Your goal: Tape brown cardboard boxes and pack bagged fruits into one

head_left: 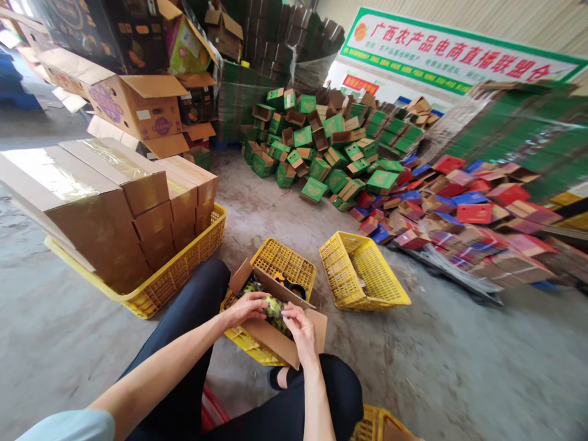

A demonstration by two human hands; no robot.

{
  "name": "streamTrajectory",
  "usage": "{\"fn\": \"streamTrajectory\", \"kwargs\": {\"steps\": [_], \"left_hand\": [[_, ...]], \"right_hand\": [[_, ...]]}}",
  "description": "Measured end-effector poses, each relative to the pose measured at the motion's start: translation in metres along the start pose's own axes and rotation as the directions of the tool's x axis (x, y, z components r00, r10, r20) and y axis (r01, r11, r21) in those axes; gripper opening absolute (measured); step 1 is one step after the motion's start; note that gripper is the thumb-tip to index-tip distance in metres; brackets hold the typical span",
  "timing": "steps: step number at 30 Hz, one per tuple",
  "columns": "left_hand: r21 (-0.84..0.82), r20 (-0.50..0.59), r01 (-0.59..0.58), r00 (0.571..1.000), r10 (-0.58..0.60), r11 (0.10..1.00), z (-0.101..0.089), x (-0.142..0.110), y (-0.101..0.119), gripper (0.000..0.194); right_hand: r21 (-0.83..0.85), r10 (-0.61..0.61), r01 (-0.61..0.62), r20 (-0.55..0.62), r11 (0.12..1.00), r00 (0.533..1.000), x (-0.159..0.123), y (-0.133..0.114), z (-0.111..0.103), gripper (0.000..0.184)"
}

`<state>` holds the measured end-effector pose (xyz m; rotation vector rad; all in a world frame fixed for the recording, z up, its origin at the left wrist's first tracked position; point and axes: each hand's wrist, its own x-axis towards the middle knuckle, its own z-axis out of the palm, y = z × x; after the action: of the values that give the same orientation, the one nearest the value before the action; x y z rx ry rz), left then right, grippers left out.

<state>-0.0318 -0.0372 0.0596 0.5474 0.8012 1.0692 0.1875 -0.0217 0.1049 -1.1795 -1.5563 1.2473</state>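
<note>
Both hands, the left hand (pixel 245 307) and right hand (pixel 297 327), hold a green fruit (pixel 274 306) over the open box (pixel 275 334), so it sits right above the gap.

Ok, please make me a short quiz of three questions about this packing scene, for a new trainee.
1. True or false: both hands are at the open box.
2. What does the open box rest on? A) a yellow crate B) a green box C) a chair
3. Fill in: the stacked brown boxes on the left sit in a ____ crate.

Key:
1. True; the hands meet over the green produce in it.
2. A
3. yellow
</note>
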Motion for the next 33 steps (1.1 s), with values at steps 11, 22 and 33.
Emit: {"fn": "streamTrajectory", "kwargs": {"steps": [11,22,33], "left_hand": [[0.081,0.062,-0.041,0.997,0.036,0.996,-0.007,0.004,-0.012,0.077],[0.243,0.125,-0.186,0.979,0.159,0.952,0.002,-0.006,0.004,0.053],[0.149,0.126,-0.117,0.987,0.099,0.982,-0.002,0.000,-0.003,0.058]], "right_hand": [[0.044,0.125,-0.120,-0.157,0.992,0.980,0.002,0.018,-0.007,0.035],[0.240,0.346,-0.323,-0.060,0.916,0.936,-0.005,0.006,0.000,0.052],[0.175,0.204,-0.184,-0.109,0.967,0.973,0.000,0.010,-0.005,0.047]]}}
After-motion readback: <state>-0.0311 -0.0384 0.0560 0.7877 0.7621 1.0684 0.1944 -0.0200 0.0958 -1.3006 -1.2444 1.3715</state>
